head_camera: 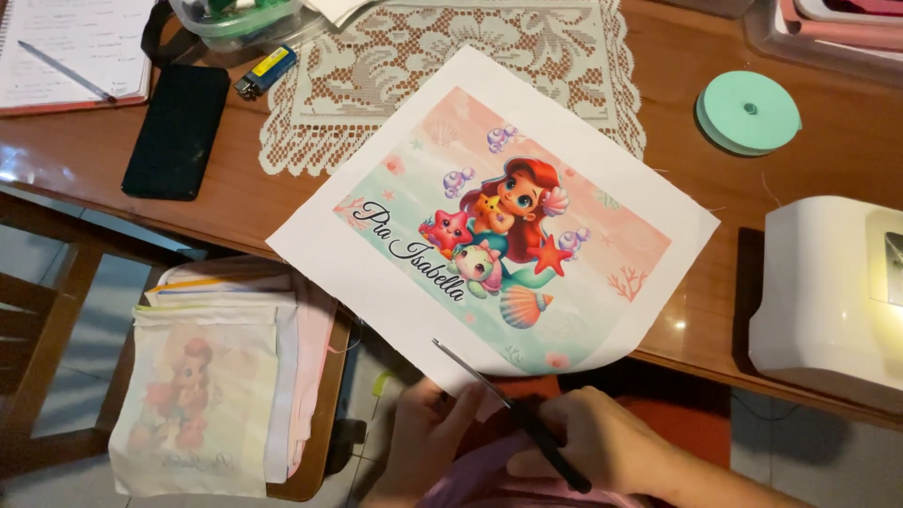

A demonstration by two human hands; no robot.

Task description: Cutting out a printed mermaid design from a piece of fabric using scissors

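Note:
A white sheet (395, 282) printed with a colourful cartoon mermaid picture lies tilted on the wooden table (847, 141), its near edge hanging over the table's front. My right hand (602, 442) grips black-handled scissors (513, 409), whose blades point up-left and meet the sheet's near edge. My left hand (428, 433) is below the table edge and pinches that same overhanging edge of the sheet beside the blades.
A lace doily (376, 85) lies under the sheet's far corner. Around it are a black phone (177, 130), a lighter (266, 71), a notebook with pen (71, 52), a mint tape roll (748, 111) and a white machine (832, 292). A chair (320, 414) at left holds stacked printed fabric (202, 404).

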